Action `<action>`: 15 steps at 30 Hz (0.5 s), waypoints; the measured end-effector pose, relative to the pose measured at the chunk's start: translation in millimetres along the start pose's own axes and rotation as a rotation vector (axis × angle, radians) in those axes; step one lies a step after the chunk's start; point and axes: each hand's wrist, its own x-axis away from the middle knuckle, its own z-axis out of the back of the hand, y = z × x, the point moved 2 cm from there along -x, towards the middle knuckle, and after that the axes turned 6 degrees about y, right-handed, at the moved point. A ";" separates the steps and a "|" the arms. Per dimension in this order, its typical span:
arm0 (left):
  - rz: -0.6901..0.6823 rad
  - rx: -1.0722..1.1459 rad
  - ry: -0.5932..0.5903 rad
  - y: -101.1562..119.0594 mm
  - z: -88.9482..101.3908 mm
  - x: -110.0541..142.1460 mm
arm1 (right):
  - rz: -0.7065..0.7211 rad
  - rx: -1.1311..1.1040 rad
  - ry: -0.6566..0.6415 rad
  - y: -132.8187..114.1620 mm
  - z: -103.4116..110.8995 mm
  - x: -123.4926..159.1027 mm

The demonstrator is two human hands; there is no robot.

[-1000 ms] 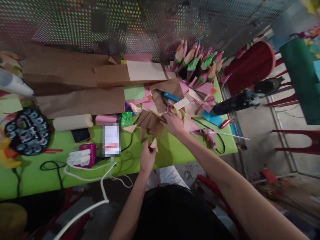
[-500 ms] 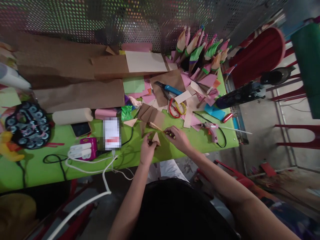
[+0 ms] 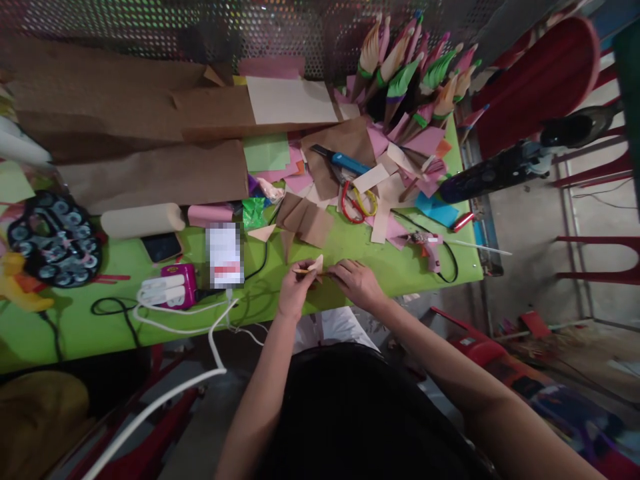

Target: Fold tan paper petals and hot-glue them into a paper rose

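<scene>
Peach-coloured, pointed scrap of paper (image 3: 317, 263), seemingly folded, sits in the left hand (image 3: 294, 291), over the near part of the green worktop (image 3: 395, 263). That hand's grip is narrow, thumb and fingers pinching the paper, whose tip points away from the body and slightly right. A thin, straight, yellowish stick (image 3: 301, 271), rather like a pencil, lies across the paper's lower part, its long axis running left to right, from the left fingers towards the right hand (image 3: 357, 283). The right hand's grip is narrow as well, fingertips bunched around the stick's right end, so the paper lies directly to the left of them, just beside. The left hand is the nearer one, being in contact with the paper; whether the stick passes in front of it or inside a fold cannot be told at this size. Stick and paper tip point in clearly different directions, and that crossing seems the relation that matters. Beyond the hands, flat brown rectangular pieces of paper (image 3: 303, 220) overlap on the worktop, apart from both grips.
</scene>
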 end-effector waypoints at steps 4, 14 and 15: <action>0.003 0.006 0.033 -3.7 -4.2 1.4 | 0.030 -0.004 0.015 -6.4 -1.5 2.2; -0.085 -0.244 0.161 -7.7 5.1 -3.9 | 0.003 -0.145 0.179 -8.6 -19.8 3.9; -0.124 -0.327 0.161 -6.1 7.0 -4.1 | -0.011 -0.170 0.179 -8.9 -21.8 3.7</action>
